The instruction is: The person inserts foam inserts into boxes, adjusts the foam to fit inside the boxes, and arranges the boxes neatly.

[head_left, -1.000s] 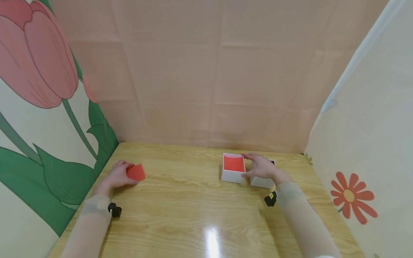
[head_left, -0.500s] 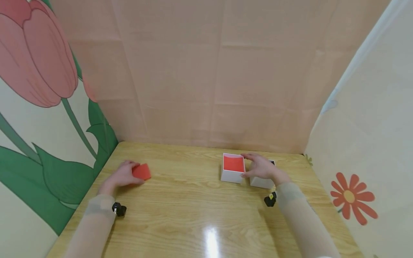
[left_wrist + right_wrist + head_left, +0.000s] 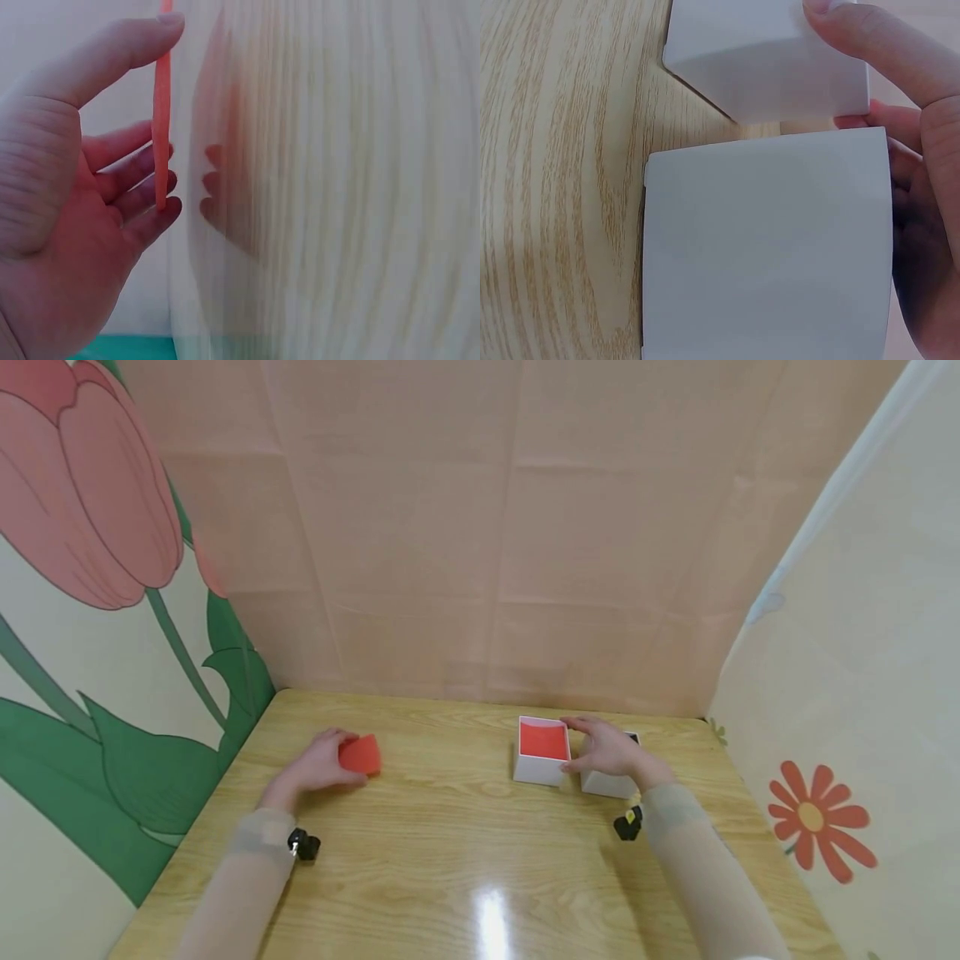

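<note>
My left hand [image 3: 322,764] pinches a flat red square piece [image 3: 362,755] above the left part of the table. Seen edge-on in the left wrist view, the red piece [image 3: 161,112] is thin, with the thumb at one end and fingertips at the other. On the right, my right hand [image 3: 609,750] grips the right side of an open white box [image 3: 540,770] between thumb and fingers. Red shows inside that box. Under the hand stands a second white box [image 3: 606,783], its top mostly hidden; something dark shows at its far corner.
Both boxes stand on a wood-grain table [image 3: 420,860]. A pinkish cloth [image 3: 480,568] hangs behind it. Tulip-printed fabric [image 3: 112,710] borders the left side, flower-printed fabric [image 3: 825,693] the right. Light glares on the table's near middle.
My left hand has moved to the right with the red piece in it, staying above the table. The right hand and both white boxes have not moved.
</note>
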Demonstrator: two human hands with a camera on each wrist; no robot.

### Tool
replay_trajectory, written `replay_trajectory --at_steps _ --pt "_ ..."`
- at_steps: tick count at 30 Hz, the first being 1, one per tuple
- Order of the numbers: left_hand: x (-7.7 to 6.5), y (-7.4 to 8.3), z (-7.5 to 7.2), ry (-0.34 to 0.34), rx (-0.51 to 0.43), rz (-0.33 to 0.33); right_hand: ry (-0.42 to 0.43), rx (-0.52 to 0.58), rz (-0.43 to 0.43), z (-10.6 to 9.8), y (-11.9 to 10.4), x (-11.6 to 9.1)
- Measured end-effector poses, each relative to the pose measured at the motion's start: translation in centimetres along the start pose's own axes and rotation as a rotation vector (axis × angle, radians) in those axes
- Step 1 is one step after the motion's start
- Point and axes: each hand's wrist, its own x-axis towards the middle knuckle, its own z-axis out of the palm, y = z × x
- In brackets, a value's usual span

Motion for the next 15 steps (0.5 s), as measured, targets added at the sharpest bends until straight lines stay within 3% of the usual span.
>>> replay_trajectory --at_steps 7,15 --pt "0.9 2.6 1.8 -0.003 -0.072 0.045 0.007 -0.008 0.004 0.0 0.0 0.0" --pt "0.6 4.5 4.1 0.009 -0.168 0.054 0.012 -0.015 0.005 0.2 0.0 0.2"
